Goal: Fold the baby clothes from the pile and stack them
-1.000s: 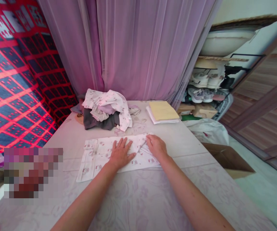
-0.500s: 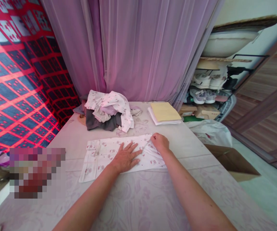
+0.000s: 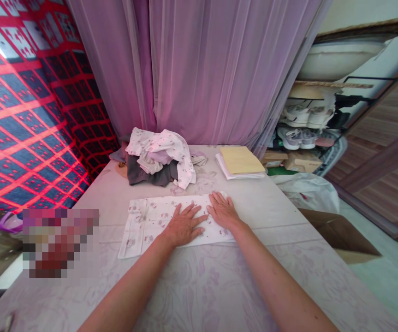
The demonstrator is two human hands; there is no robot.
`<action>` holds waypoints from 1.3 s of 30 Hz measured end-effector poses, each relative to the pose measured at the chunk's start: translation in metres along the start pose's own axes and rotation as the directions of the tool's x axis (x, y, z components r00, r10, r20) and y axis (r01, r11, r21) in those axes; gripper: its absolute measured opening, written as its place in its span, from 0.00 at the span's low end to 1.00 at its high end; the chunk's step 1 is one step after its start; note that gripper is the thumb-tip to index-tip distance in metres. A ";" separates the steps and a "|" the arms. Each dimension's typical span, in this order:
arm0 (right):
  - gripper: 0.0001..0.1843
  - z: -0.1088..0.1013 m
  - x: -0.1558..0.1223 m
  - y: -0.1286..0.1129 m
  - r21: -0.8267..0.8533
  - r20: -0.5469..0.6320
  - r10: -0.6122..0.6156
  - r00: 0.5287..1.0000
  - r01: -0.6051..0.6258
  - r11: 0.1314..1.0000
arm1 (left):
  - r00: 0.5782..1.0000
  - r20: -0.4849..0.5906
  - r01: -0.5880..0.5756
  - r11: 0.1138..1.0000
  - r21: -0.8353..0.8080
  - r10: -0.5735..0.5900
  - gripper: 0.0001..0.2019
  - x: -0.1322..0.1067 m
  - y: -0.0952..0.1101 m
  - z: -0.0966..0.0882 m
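A flat white cotton garment with a small pink cartoon print [image 3: 152,220] lies on a pale lilac floral cover [image 3: 199,288]. The left hand [image 3: 185,225] and right hand [image 3: 222,211] rest palm down on it, fingers open, side by side, gripping nothing. Beyond the garment sit a heap of white and dark grey clothes [image 3: 157,161] and, further right, a pale yellow sheet on white folded fabric [image 3: 240,161].

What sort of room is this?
Likely a home bedroom or storage corner: a pale floral-patterned bedsheet, a sheer lilac curtain, and a metal rack of grey and white sneakers.
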State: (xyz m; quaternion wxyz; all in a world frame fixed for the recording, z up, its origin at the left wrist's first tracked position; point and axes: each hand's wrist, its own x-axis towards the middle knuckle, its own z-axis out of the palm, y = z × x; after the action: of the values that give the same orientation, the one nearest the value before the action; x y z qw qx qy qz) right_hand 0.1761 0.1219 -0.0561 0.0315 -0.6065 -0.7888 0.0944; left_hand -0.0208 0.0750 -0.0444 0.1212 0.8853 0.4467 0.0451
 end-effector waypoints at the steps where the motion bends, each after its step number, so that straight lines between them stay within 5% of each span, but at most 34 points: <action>1: 0.31 -0.001 0.001 0.000 -0.005 0.018 0.019 1.000 -0.019 1.000 | 1.000 0.003 -0.002 1.000 -0.003 0.002 0.25 0.000 0.000 0.000; 4: 0.30 -0.008 0.003 -0.004 -0.021 0.022 0.024 0.999 -0.023 1.000 | 1.000 -0.012 -0.009 1.000 -0.024 0.008 0.26 -0.001 -0.001 0.001; 8: 0.29 -0.009 0.000 -0.013 -0.035 -0.114 -0.031 0.993 0.027 0.999 | 0.998 -0.064 0.012 0.997 -0.072 -0.017 0.30 0.000 -0.003 0.005; 12: 0.30 0.001 -0.002 -0.015 -0.012 -0.015 -0.026 1.000 0.025 1.000 | 0.975 -0.145 0.158 0.985 -0.064 -0.166 0.28 0.001 -0.014 0.001; 18: 0.30 0.005 0.000 -0.013 -0.021 0.018 -0.004 1.000 0.004 1.000 | 0.864 -0.144 0.492 0.869 0.044 -0.482 0.22 -0.015 -0.069 -0.033; 26: 0.31 0.005 -0.001 -0.016 -0.036 0.015 0.009 1.000 -0.009 0.999 | 0.812 0.024 0.584 0.812 0.013 -0.584 0.18 -0.015 -0.123 -0.071; 35: 0.31 0.006 -0.001 -0.016 -0.038 0.019 0.030 0.999 -0.029 0.999 | 0.814 -0.050 0.581 0.809 0.085 -0.579 0.13 -0.021 -0.112 -0.072; 39: 0.30 0.007 -0.001 -0.016 -0.050 0.005 0.028 1.000 -0.028 0.998 | 0.900 -0.176 0.427 0.890 0.161 -0.399 0.18 -0.017 -0.074 -0.058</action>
State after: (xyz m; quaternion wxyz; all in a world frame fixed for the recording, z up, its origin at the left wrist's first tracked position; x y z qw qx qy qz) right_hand 0.1601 0.1163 -0.0596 0.0130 -0.6177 -0.7825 0.0768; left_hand -0.0994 0.1135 -0.0068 0.0093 0.7720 0.6346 0.0354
